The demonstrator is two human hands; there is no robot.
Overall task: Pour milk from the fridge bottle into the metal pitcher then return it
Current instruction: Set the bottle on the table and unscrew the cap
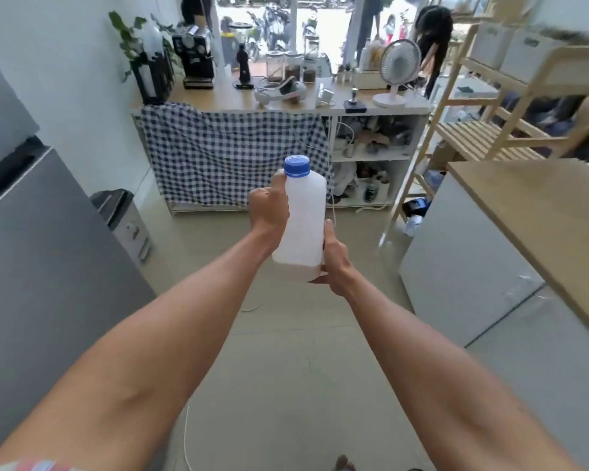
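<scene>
I hold a white plastic milk bottle (303, 219) with a blue screw cap (297, 166) upright in front of me, above the floor. My left hand (269, 209) grips its upper left side near the shoulder. My right hand (334, 258) holds its lower right corner, fingers under the base. The cap is on. The grey fridge (41, 239) stands at my left with its doors closed. I see no metal pitcher that I can make out.
A counter (286, 100) with a checked cloth, coffee machine (198, 59) and small fan (397, 71) stands ahead. A wood-topped table (538, 212) is at my right, wooden shelving (510, 107) behind it. A grey bin (125, 215) sits beside the fridge. A person stands at the far right.
</scene>
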